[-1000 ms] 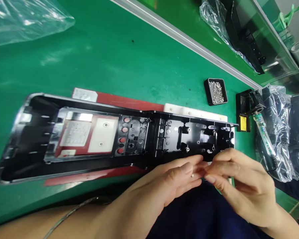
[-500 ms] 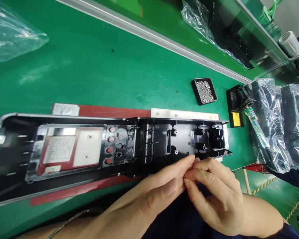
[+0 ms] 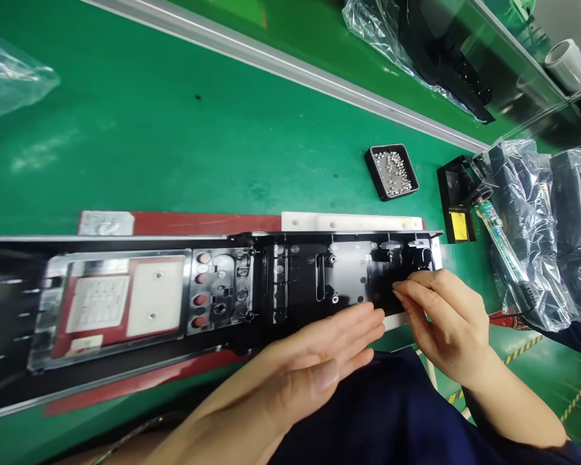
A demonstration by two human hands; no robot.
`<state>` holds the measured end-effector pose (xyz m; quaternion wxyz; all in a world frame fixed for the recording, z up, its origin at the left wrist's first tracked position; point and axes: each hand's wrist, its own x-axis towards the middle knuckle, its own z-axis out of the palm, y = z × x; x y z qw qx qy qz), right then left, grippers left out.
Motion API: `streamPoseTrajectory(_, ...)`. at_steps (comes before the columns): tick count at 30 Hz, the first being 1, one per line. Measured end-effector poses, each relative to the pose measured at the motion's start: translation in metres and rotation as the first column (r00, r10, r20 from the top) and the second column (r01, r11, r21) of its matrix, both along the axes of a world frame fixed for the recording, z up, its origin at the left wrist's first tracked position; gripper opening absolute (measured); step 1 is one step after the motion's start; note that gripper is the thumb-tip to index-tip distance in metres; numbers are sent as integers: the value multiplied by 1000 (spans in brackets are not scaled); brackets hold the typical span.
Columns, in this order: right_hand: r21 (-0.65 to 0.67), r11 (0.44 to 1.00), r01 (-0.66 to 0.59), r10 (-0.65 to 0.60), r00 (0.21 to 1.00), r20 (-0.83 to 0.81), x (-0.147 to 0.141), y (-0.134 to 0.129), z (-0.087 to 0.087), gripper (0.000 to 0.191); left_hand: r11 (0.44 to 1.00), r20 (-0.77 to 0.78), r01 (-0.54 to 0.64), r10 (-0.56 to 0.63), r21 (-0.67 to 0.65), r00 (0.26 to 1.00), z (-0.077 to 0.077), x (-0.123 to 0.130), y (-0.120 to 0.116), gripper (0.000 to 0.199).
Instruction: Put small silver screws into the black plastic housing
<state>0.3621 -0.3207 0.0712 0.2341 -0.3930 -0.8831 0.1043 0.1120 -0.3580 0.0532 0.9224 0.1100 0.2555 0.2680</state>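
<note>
A long black plastic housing [image 3: 300, 284] lies open side up across the bench, with a rectangular window at its left end and metal-tipped posts toward the right. My left hand [image 3: 314, 368] is at its near edge, fingers stretched out and palm turned partly upward; whether anything small lies in the palm cannot be seen. Over the right end of the housing is my right hand [image 3: 445, 316], thumb and forefinger pinched together near a post. Whatever sits between those fingertips is too small to make out.
Beyond the housing stands a small black tray [image 3: 392, 172] of shiny metal parts. A soldering iron [image 3: 501, 239] and its black stand [image 3: 458, 200] are to the right, beside plastic-wrapped black parts [image 3: 527, 219]. Under the housing lies a red and white fixture [image 3: 193, 223].
My right hand has left my left hand's fingertips and moved right, over the housing's end. The left hand's fingers now show stretched out. The whole view has shifted slightly.
</note>
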Motion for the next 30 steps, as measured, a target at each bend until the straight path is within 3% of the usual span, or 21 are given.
streamPoseTrajectory(5,-14,999,-47,47,999,20,3,-2,5,15,1000,14,-13,12,14,1000,6,-2,2,49)
streamPoseTrajectory(13,126,990,-66,34,971,238,1,-14,5,25,995,43,-84,82,59,996,-6,4,-1,42)
streamPoseTrajectory(20,59,997,-56,56,998,-1,2,-8,-6,20,984,-2,-132,133,120,991,-1,8,2,35)
streamPoseTrajectory(26,106,993,-50,51,999,-11,3,-11,-2,18,984,-29,-105,110,141,993,-1,10,5,34)
streamPoseTrajectory(28,156,988,18,-6,997,-78,11,-19,0,19,984,-38,-98,105,148,994,-1,7,5,35)
streamPoseTrajectory(30,166,965,201,-168,966,-196,25,-31,-3,19,986,-55,-93,102,140,993,-1,4,4,38)
